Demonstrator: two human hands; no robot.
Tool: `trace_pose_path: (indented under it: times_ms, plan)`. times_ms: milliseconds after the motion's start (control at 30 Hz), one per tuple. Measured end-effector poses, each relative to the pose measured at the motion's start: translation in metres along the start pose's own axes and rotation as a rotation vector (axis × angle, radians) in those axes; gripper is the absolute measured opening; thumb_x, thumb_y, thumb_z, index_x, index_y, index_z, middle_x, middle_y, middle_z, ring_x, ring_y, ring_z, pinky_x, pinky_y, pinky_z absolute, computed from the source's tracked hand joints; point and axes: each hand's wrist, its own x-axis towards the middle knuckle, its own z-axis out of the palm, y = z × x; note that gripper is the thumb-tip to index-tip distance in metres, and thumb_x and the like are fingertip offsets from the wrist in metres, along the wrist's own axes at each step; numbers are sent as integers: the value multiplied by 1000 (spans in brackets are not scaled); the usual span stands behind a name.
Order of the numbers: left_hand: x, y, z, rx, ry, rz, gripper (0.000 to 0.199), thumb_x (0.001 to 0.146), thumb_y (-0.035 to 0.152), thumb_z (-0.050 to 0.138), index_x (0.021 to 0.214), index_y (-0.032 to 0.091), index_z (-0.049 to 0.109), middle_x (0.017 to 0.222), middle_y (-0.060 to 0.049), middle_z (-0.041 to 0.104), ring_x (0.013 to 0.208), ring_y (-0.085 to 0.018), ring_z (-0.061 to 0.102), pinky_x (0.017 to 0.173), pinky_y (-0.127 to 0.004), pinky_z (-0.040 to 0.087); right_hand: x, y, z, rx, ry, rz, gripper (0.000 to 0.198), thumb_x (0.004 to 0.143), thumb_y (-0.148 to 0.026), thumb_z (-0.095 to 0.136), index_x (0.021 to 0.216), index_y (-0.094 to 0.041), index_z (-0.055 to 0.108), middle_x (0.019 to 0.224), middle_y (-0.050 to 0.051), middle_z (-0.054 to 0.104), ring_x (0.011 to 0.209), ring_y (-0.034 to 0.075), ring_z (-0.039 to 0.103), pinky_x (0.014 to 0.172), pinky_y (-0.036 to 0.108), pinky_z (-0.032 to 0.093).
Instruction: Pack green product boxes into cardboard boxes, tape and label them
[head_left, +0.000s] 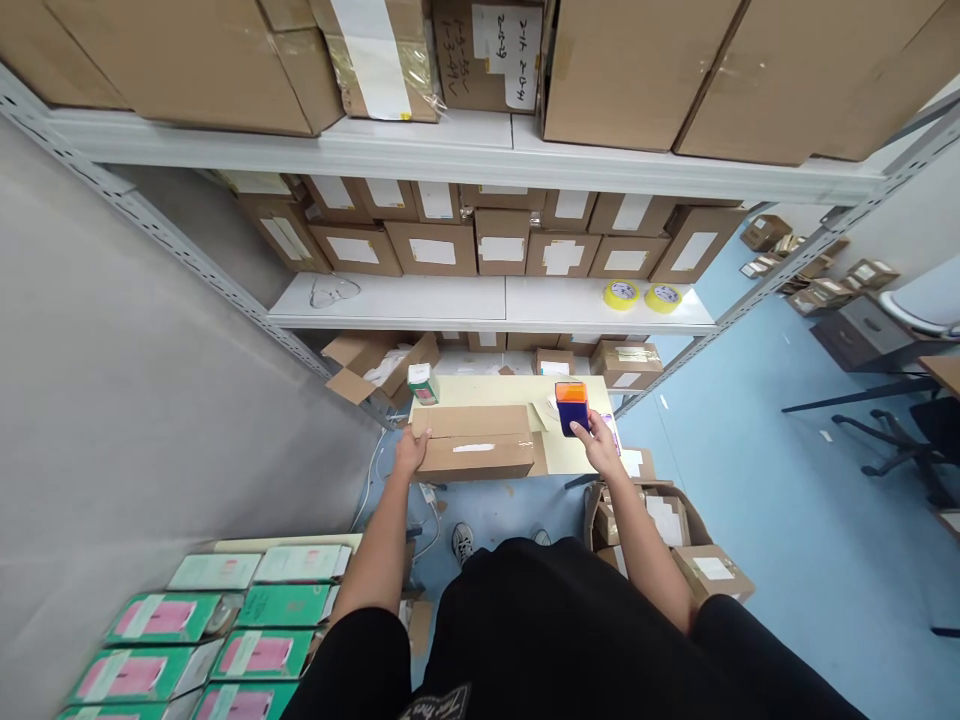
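Note:
A long brown cardboard box (pixel 474 458) lies at the near edge of a pale yellow table (pixel 495 390), with a white strip on its near side. My left hand (pixel 411 452) grips the box's left end, thumb on top. Over the table's right part, my right hand (pixel 598 443) is closed on a small dark blue and orange block-shaped object (pixel 573 410); its exact kind cannot be made out. A small white and green carton (pixel 423 383) stands at the table's back left corner. Pale paper lies near my right hand.
Shelves (pixel 427 300) full of labelled boxes rise behind the table. Two yellow tape rolls (pixel 621 293) and clear glasses (pixel 334 291) lie on the middle shelf. An open carton (pixel 375 365) sits at left. Green and pink boxes (pixel 259 652) fill the lower left; a box-filled carton (pixel 694 515) stands right.

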Motion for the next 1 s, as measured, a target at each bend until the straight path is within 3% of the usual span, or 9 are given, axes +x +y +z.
trace_pose_path:
  times_ms: [200, 333, 500, 633, 733, 800, 900, 1000]
  plan:
    - [4, 29, 17, 103, -13, -15, 59, 100, 48, 51, 147, 12, 47, 128, -26, 71, 122, -37, 68, 101, -44, 49, 11, 5, 25, 99, -133, 17, 42, 87, -54, 68, 114, -22, 62, 109, 7, 72, 100, 25, 67, 95, 40, 54]
    - [0, 28, 17, 89, -32, 12, 63, 102, 49, 46, 151, 11, 40, 131, -29, 69, 123, -37, 68, 100, -44, 48, 23, 10, 68, 81, -204, 5, 45, 87, -57, 68, 114, -22, 62, 111, 7, 72, 103, 25, 66, 97, 40, 53]
    - [-10, 26, 15, 55, -40, 22, 62, 104, 51, 40, 154, 16, 37, 130, -23, 71, 124, -35, 67, 99, -43, 48, 29, 35, 124, 43, -354, 71, 53, 81, -62, 73, 113, -21, 65, 108, 6, 73, 102, 26, 66, 97, 40, 52]
    - [-10, 26, 14, -16, -56, -16, 64, 102, 53, 42, 157, 20, 36, 127, -18, 73, 122, -34, 68, 100, -43, 49, 30, 59, 136, 30, -370, 88, 55, 81, -66, 72, 113, -21, 65, 109, 6, 72, 104, 27, 66, 99, 40, 50]
    - [-13, 28, 13, -26, 12, -32, 72, 99, 53, 48, 160, 16, 33, 134, -21, 69, 125, -36, 66, 104, -46, 48, 31, 68, 135, 25, -393, 69, 57, 82, -67, 71, 115, -22, 65, 110, 6, 73, 105, 27, 66, 98, 40, 51]
    - [-19, 35, 12, -9, 164, 53, 76, 96, 50, 55, 159, 13, 35, 145, -24, 60, 134, -37, 59, 110, -47, 44, 32, 69, 134, 7, -391, 60, 59, 81, -69, 71, 116, -22, 66, 111, 7, 73, 106, 28, 66, 98, 41, 51]
    - [-34, 55, 7, -24, 365, 333, 69, 91, 39, 63, 153, 14, 45, 149, -21, 56, 141, -36, 50, 119, -48, 38, 32, 69, 136, -22, -384, 57, 62, 81, -71, 70, 119, -21, 66, 112, 8, 73, 108, 29, 66, 98, 42, 51]
    - [-52, 84, 0, -78, 340, 595, 59, 88, 32, 69, 144, 20, 55, 140, -16, 62, 135, -33, 54, 119, -48, 39, 31, 66, 136, -45, -392, 48, 62, 81, -70, 70, 119, -21, 66, 112, 8, 73, 108, 30, 65, 98, 42, 51]
